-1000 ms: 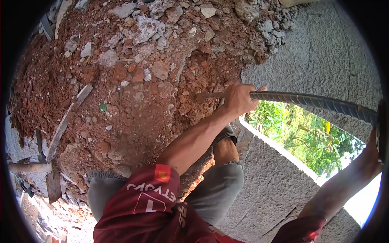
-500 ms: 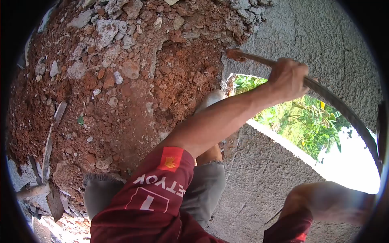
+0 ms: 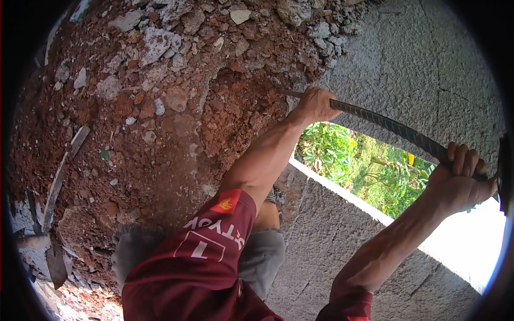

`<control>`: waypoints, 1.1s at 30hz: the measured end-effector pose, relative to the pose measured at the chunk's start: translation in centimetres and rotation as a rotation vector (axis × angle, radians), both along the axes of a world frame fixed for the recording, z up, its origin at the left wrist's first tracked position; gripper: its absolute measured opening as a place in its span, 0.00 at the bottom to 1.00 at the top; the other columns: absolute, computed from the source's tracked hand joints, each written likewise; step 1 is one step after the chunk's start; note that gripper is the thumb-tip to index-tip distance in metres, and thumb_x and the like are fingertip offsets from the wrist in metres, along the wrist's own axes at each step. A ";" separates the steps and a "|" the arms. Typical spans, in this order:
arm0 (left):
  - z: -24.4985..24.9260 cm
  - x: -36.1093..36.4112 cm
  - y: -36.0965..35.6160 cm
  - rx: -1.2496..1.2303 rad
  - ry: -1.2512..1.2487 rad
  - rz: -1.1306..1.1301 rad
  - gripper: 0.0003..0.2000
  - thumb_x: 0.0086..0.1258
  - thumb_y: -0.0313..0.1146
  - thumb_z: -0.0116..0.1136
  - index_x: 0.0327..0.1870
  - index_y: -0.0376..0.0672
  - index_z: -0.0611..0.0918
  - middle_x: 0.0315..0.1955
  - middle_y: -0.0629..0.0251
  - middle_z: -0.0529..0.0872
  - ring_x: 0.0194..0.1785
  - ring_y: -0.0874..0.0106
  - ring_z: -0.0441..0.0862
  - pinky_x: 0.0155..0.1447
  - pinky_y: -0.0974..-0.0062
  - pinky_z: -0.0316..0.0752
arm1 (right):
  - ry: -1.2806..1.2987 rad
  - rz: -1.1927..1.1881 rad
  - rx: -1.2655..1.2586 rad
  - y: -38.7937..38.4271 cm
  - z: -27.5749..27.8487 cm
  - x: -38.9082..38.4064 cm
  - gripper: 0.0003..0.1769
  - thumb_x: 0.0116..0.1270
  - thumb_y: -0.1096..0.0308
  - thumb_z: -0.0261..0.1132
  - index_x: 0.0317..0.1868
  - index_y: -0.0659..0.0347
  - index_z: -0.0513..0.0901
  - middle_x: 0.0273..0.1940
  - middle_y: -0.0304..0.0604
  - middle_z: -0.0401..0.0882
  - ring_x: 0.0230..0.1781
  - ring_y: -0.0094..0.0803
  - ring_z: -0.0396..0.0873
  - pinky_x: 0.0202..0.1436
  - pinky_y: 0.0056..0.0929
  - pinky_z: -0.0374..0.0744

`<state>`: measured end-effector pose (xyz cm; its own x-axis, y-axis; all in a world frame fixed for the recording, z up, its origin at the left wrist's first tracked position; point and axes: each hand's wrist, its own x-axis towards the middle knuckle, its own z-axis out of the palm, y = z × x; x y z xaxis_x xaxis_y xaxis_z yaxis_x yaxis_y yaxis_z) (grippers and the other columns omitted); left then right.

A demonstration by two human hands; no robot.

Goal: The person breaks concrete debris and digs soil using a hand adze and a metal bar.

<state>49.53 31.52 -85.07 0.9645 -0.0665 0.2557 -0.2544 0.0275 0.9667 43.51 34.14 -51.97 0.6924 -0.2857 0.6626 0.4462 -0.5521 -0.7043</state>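
Observation:
A long ribbed steel bar (image 3: 393, 125), curved by the wide lens, slants across the view from the right edge to the reddish soil. My left hand (image 3: 319, 104) is wrapped around it near its far end, next to the concrete wall's edge. Farther back along the same bar, my right hand (image 3: 461, 174) grips it with the fingers curled over the top. The bar's tip reaches into a dug hollow (image 3: 241, 107) of loose red earth, and its very end is hard to make out against the soil.
Rough grey concrete wall (image 3: 417, 59) borders the hollow, with a bright opening showing green plants (image 3: 369, 166). Broken stones (image 3: 155, 45) litter the red earth. At the left lie a wooden strip (image 3: 56, 187) and a trowel-like blade (image 3: 56, 265). My knees are below.
My left hand has moved left and slightly down with the bar, whose tip went from beside the wall into the hollow. My right hand has come up into view, gripping the bar.

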 end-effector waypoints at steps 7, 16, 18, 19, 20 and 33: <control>7.7 -9.6 4.4 -0.061 -0.139 0.312 0.24 0.62 0.48 0.65 0.09 0.46 0.76 0.07 0.60 0.75 0.11 0.61 0.75 0.23 0.61 0.70 | 0.208 0.347 0.015 -8.3 14.9 -5.6 0.21 0.73 0.52 0.44 0.22 0.50 0.58 0.14 0.34 0.48 0.15 0.23 0.47 0.27 0.28 0.59; 19.2 -6.7 -0.3 -0.357 -0.259 0.374 0.21 0.64 0.48 0.64 0.15 0.46 0.76 0.08 0.67 0.74 0.13 0.71 0.70 0.27 0.63 0.61 | -0.100 0.054 -0.126 -5.9 10.0 -6.3 0.20 0.71 0.56 0.44 0.20 0.49 0.57 0.14 0.34 0.47 0.14 0.23 0.46 0.25 0.28 0.59; 12.1 -3.6 -3.2 -0.328 -0.201 0.448 0.22 0.65 0.49 0.64 0.14 0.49 0.73 0.07 0.71 0.70 0.12 0.74 0.66 0.26 0.66 0.62 | -0.051 -0.071 -0.014 -6.8 3.5 -1.5 0.20 0.70 0.56 0.44 0.19 0.49 0.56 0.14 0.34 0.47 0.13 0.24 0.46 0.25 0.28 0.59; 5.3 -2.1 -4.4 -0.260 0.004 0.276 0.21 0.65 0.47 0.64 0.15 0.48 0.73 0.09 0.71 0.71 0.14 0.75 0.69 0.27 0.65 0.67 | -0.024 -0.105 0.058 -6.5 1.1 1.4 0.19 0.70 0.57 0.44 0.19 0.49 0.56 0.14 0.34 0.47 0.13 0.24 0.46 0.25 0.28 0.59; -3.4 -0.2 -5.4 -0.201 0.066 0.069 0.18 0.63 0.42 0.67 0.17 0.45 0.76 0.13 0.67 0.76 0.20 0.72 0.76 0.32 0.64 0.74 | 0.004 -0.093 0.116 -6.6 -1.3 3.2 0.19 0.70 0.57 0.44 0.19 0.49 0.56 0.14 0.34 0.47 0.13 0.24 0.46 0.25 0.28 0.59; 1.8 -5.9 0.2 0.059 0.134 -0.002 0.22 0.64 0.49 0.63 0.16 0.42 0.81 0.15 0.54 0.81 0.23 0.56 0.82 0.34 0.60 0.75 | 0.366 0.185 0.144 -7.5 6.4 0.8 0.29 0.75 0.44 0.38 0.15 0.48 0.49 0.12 0.34 0.49 0.14 0.25 0.50 0.26 0.31 0.66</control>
<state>43.68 31.73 -83.28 0.9895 -0.0796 0.1207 -0.1234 -0.0297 0.9919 44.35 26.61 -45.56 0.9225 -0.2065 0.3260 0.2345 -0.3711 -0.8985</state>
